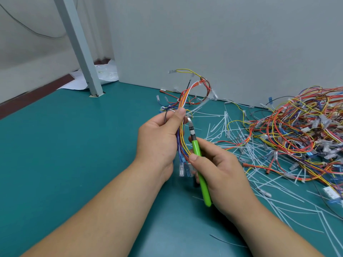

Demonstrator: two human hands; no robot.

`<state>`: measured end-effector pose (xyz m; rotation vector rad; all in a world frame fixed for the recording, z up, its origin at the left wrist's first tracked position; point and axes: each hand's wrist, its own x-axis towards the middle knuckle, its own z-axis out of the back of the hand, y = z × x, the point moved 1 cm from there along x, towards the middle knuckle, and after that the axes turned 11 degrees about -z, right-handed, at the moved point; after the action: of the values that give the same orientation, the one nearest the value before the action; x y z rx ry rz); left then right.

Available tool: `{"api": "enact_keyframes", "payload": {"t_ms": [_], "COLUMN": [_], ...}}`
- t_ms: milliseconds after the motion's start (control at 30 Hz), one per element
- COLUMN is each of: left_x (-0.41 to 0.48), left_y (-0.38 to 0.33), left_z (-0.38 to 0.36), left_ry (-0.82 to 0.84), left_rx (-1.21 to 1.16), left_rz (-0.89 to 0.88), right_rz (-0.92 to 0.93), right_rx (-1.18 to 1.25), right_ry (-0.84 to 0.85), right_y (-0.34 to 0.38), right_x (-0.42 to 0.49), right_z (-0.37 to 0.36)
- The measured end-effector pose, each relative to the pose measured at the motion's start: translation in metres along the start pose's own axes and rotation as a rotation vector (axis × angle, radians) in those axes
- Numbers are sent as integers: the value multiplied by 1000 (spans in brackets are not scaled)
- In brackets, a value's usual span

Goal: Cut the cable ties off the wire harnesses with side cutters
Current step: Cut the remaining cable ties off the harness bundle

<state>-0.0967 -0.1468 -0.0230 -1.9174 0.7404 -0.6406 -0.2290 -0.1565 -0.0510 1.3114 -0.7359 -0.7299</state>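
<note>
Green-handled cutters [196, 147] sit in the right hand [218, 165], whose thumb and fingers curl round the handles. The metal tip points up, just beside the left thumb. The left hand [159, 138] pinches a bundle of wires [185, 97], which loops up beyond it and hangs down past its palm. To the right of both hands lie loose white cable ties [220, 125] and, farther right, a tangled pile of wires [297, 130] on the teal table [74, 145].

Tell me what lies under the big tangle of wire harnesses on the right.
Loose white cable ties poke out from beneath the tangle of wire harnesses at its near edge, lying on the green mat. Whatever sits under its middle is covered by wires.
</note>
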Motion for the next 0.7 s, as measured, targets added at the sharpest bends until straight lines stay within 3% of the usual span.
{"api": "enact_keyframes", "payload": {"t_ms": [433,700], "left_x": [-5,-1], "left_y": [-5,-1], "left_z": [-4,-2], "left_ry": [69,113], "left_rx": [-70,4], "left_rz": [26,-39], "right_rz": [43,72], "right_rx": [-104,-175], "right_ry": [-209,-213], "right_y": [-4,-1], "right_x": [1,-1], "right_z": [5,5]}}
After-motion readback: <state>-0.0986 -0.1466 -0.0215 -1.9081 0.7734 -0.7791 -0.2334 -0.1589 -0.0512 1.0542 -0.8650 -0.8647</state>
